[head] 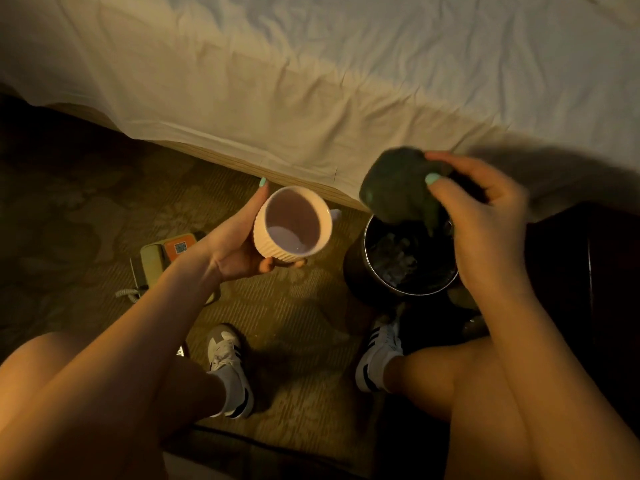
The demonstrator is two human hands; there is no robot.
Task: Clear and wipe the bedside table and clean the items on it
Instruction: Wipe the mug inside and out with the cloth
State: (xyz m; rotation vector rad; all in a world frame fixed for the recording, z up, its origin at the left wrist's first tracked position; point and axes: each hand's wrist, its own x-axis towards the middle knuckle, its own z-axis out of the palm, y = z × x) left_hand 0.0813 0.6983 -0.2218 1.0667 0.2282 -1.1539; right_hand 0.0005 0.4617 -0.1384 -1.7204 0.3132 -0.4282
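A pale pink ribbed mug (292, 226) sits tilted in my left hand (239, 244), its mouth turned up toward me and its inside bare; the fingers curl round its ribbed wall. To the right, my right hand (485, 220) holds a bunched dark green cloth (391, 192) between thumb and fingers, just above a round dark bin (408, 258). The cloth is blurred. The bedside table (588, 271) is a dark shape at the right edge, its top hard to make out.
A bed with a white sheet (311, 81) fills the upper half. A beige telephone (162, 261) with a coiled cord lies on the patterned carpet (294, 323) at left. The bin holds crumpled clear waste. My two sneakers (228, 368) stand on the carpet below.
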